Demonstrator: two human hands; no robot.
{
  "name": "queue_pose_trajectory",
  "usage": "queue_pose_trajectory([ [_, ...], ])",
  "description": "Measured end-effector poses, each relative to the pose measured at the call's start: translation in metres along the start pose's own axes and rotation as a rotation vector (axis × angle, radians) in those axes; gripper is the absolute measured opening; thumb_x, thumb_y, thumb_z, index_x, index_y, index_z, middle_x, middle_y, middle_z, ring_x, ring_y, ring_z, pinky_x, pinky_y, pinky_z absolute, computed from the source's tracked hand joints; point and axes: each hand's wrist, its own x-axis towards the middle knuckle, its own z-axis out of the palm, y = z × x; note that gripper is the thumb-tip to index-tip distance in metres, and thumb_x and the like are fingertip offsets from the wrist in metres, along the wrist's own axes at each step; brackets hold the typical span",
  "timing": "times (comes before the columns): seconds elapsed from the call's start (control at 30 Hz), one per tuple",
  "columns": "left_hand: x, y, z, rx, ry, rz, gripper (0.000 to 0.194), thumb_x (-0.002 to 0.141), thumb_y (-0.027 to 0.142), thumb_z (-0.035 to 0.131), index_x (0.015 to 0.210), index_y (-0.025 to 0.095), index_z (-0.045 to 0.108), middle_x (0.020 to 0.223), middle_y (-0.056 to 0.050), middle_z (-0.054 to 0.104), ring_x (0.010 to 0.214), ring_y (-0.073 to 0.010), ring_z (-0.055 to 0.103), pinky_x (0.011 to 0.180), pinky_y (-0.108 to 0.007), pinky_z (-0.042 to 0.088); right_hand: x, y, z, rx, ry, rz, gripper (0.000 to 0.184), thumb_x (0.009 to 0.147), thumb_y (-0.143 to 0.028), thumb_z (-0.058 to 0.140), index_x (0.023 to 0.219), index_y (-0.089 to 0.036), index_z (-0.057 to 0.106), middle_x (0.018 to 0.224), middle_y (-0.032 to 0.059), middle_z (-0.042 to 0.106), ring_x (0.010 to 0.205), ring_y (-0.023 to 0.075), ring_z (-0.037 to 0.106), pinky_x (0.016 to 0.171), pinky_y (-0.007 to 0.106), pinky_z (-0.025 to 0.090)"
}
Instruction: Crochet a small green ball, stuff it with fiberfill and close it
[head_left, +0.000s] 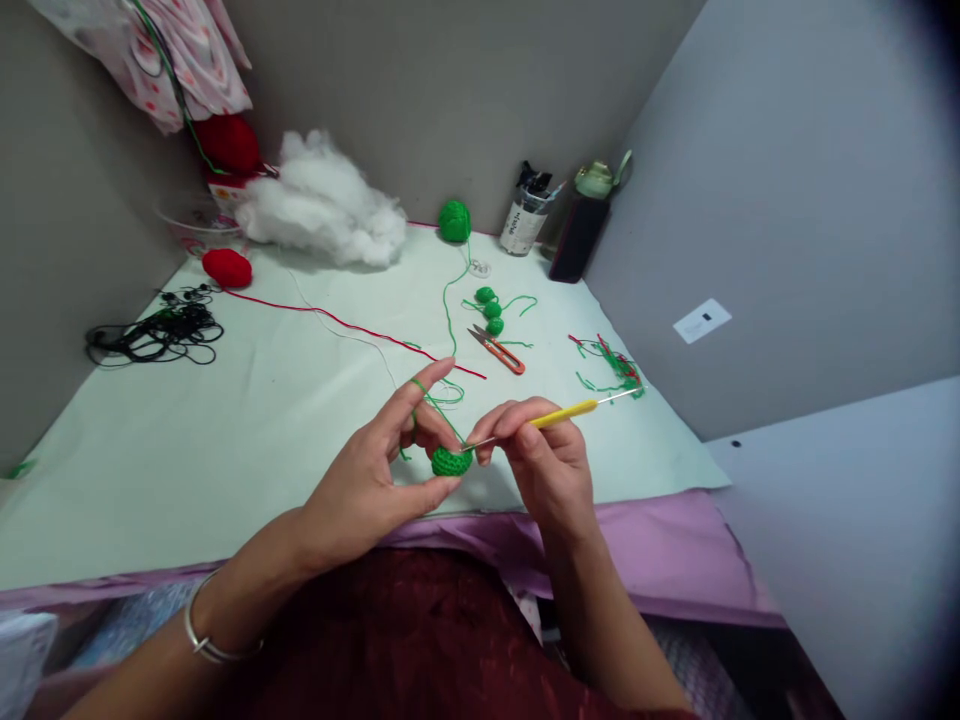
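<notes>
My left hand (390, 460) pinches a small green crochet piece (451, 462) between thumb and fingers, near the table's front edge. Green yarn (442, 415) loops round its raised index finger and runs down to the piece. In my right hand (544, 450) is a crochet hook with a yellow handle (564, 414). The hook's thin metal tip meets the top of the green piece; whether it sits inside a stitch I cannot tell. Beyond the hands, the yarn trails back to a green yarn ball (454, 221) by the wall.
Orange thread snips (498, 351) lie just beyond my hands, beside small green crocheted balls (492, 311). Yarn scraps (619, 368) lie right. White stuffing (322, 205), a red yarn ball (227, 267) and black cord (161, 328) are left. A bottle (581, 225) and pen cup (523, 222) stand behind.
</notes>
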Motion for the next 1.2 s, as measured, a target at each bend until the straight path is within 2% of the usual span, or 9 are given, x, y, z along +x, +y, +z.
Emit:
queue_pose_trajectory([
  [0.13,-0.001,-0.001,-0.001,0.014,-0.018,-0.025,0.088,0.083,0.008,0.074,0.161,0.034,0.041,0.094,0.004,0.065,0.094,-0.0145,0.065,0.101,-0.032,0.051,0.001,-0.002,-0.008,-0.055,-0.062,0.025,0.020,0.101,-0.039,0.066,0.094,-0.022,0.074,0.092,0.0054,0.079,0.075,0.0173,0.070,0.074,0.035,0.059],
  [0.3,-0.001,-0.001,-0.001,0.042,-0.037,-0.033,0.090,0.082,0.007,0.074,0.161,0.037,0.042,0.093,0.004,0.064,0.093,-0.0147,0.064,0.101,-0.032,0.050,0.002,-0.005,-0.012,-0.089,-0.148,-0.011,0.019,0.104,-0.033,0.061,0.099,-0.024,0.076,0.095,0.0050,0.079,0.077,0.0162,0.070,0.074,0.034,0.058],
  [0.53,0.000,-0.002,-0.004,0.141,-0.045,-0.047,0.088,0.082,0.010,0.072,0.161,0.037,0.042,0.095,0.003,0.065,0.092,-0.0169,0.062,0.092,-0.033,0.050,0.005,-0.019,-0.018,-0.330,-0.256,-0.054,0.020,0.105,-0.028,0.058,0.102,-0.024,0.077,0.088,0.0043,0.075,0.087,0.0201,0.071,0.078,0.037,0.058],
  [0.73,0.001,0.000,-0.006,0.197,-0.073,-0.052,0.086,0.083,0.010,0.069,0.161,0.036,0.042,0.095,0.003,0.065,0.090,-0.0164,0.060,0.092,-0.032,0.049,0.012,-0.033,-0.018,-0.517,-0.370,-0.075,0.020,0.105,-0.023,0.056,0.103,-0.024,0.076,0.092,0.0041,0.075,0.089,0.0191,0.071,0.081,0.037,0.057],
  [0.9,0.003,0.001,-0.009,0.237,-0.082,-0.090,0.086,0.081,0.011,0.069,0.160,0.032,0.043,0.094,0.002,0.066,0.089,-0.0169,0.062,0.092,-0.032,0.050,0.017,-0.035,-0.015,-0.645,-0.423,-0.135,0.018,0.104,-0.020,0.057,0.107,-0.024,0.074,0.094,0.0046,0.075,0.090,0.0196,0.071,0.082,0.038,0.058],
  [1.03,0.005,0.000,-0.010,0.217,-0.045,-0.112,0.087,0.080,0.011,0.069,0.160,0.030,0.043,0.094,0.002,0.066,0.089,-0.0168,0.063,0.092,-0.032,0.050,0.012,-0.029,-0.012,-0.697,-0.420,-0.238,0.021,0.102,-0.016,0.058,0.113,-0.026,0.073,0.098,0.0055,0.078,0.092,0.0211,0.072,0.083,0.039,0.059],
  [1.1,0.004,-0.002,-0.008,0.169,-0.008,-0.122,0.087,0.079,0.011,0.070,0.160,0.028,0.043,0.093,0.002,0.066,0.086,-0.0161,0.062,0.090,-0.032,0.051,0.006,-0.024,-0.011,-0.726,-0.382,-0.266,0.025,0.100,-0.013,0.059,0.117,-0.027,0.073,0.103,0.0064,0.079,0.096,0.0230,0.073,0.085,0.041,0.059],
  [1.2,0.002,-0.006,-0.005,0.082,0.006,-0.096,0.088,0.078,0.012,0.070,0.161,0.023,0.043,0.091,0.001,0.065,0.083,-0.0158,0.062,0.087,-0.033,0.053,-0.001,-0.016,-0.009,-0.778,-0.303,-0.271,0.028,0.097,-0.010,0.062,0.114,-0.027,0.075,0.105,0.0080,0.080,0.094,0.0244,0.075,0.081,0.040,0.060],
])
